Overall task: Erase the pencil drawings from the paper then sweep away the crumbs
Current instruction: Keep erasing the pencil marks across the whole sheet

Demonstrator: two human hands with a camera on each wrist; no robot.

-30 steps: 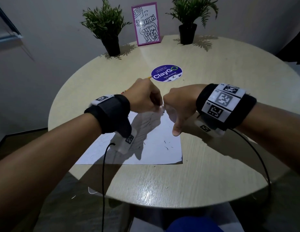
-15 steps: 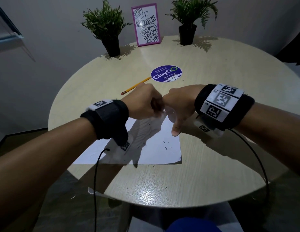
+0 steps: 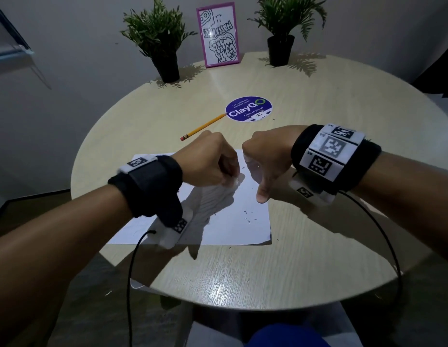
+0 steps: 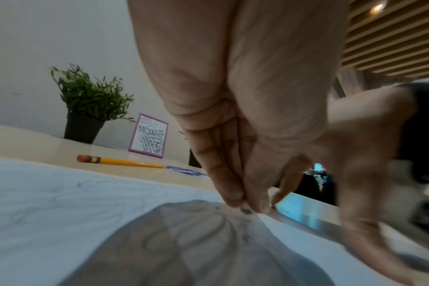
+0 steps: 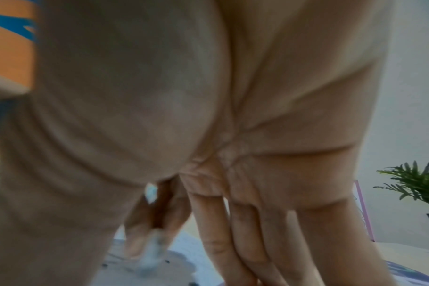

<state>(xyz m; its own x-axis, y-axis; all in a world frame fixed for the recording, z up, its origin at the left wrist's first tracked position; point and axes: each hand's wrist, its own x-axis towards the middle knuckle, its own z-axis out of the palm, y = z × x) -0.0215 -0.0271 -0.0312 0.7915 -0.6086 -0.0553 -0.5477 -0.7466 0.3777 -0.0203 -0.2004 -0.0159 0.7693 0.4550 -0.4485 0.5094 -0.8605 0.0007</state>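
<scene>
Paper (image 3: pixel 243 221) is pinned by straight fingers of right hand (image 3: pixel 265 159); eraser (image 3: pixel 236 181) (white, blurred) is pinched w/ left hand (image 3: pixel 205 164), pencil (image 3: pixel 204 126) at 12 o'clock.

Left hand (image 3: pixel 205 160): fingers curled, tips bunched and pointing down, wrist strapped in a black band. Right hand (image 3: pixel 265 156): close beside it, fingers extended downward, thumb (image 3: pixel 263 191) pointing down, banded wrist raised.

A round blue sticker (image 3: pixel 248 109) on the table (image 3: pixel 318 121) reads "ClayGo". Behind it, the framed drawing's (image 3: pixel 218 35) lettering is illegible.
</scene>
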